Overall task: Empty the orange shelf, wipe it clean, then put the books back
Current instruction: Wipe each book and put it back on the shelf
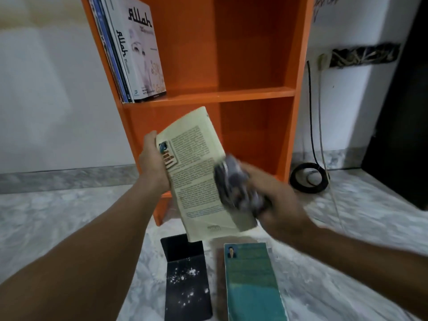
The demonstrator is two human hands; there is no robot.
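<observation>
Before the orange shelf's (254, 93) lower compartment, the outstretched left hand (154, 163) grips a tilted cream book (196, 172) by its left edge, while the motion-blurred right hand (282, 205) seems to bunch a grey cloth (236, 188) in curled fingers against the cover's right edge, hiding it.

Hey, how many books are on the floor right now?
2 for certain: a black paperback speckled with white beside a teal-covered paperback, both lying on the marble floor. A brown edge under the teal one may be a third.
</observation>
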